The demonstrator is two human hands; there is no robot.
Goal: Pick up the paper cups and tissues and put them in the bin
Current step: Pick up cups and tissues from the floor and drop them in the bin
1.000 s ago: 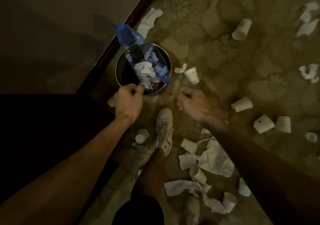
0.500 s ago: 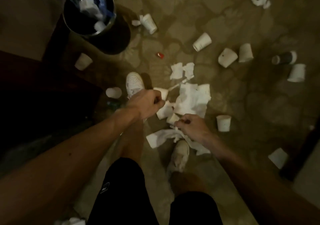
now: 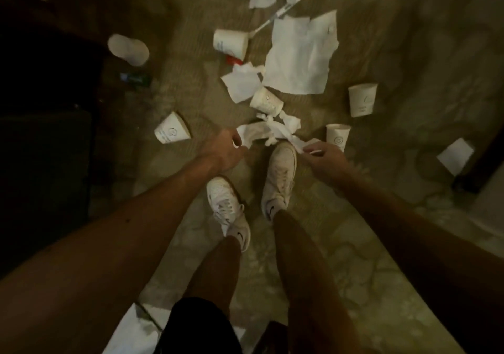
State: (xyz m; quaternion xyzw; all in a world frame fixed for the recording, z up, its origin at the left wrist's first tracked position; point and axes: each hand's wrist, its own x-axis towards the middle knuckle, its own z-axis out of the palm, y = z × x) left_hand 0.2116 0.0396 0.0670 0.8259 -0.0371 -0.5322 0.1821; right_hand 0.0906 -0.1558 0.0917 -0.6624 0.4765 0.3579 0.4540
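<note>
Bin out of view now, was by hands a second ago. Right hand (image 3: 324,160) pinches end of twisted tissue (image 3: 259,132); left hand (image 3: 226,149) curled at its other end, grip unclear. Paper cup (image 3: 338,138) just beyond right hand. New pickup starting, bin trip next

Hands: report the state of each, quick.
Left hand: fingers curled, apparently gripping one end of the twisted tissue.
Right hand: pinching its other end.

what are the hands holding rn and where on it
One twisted tissue strip, stretched between both hands: the left hand grips its left end, and the right hand pinches its right end.
</note>
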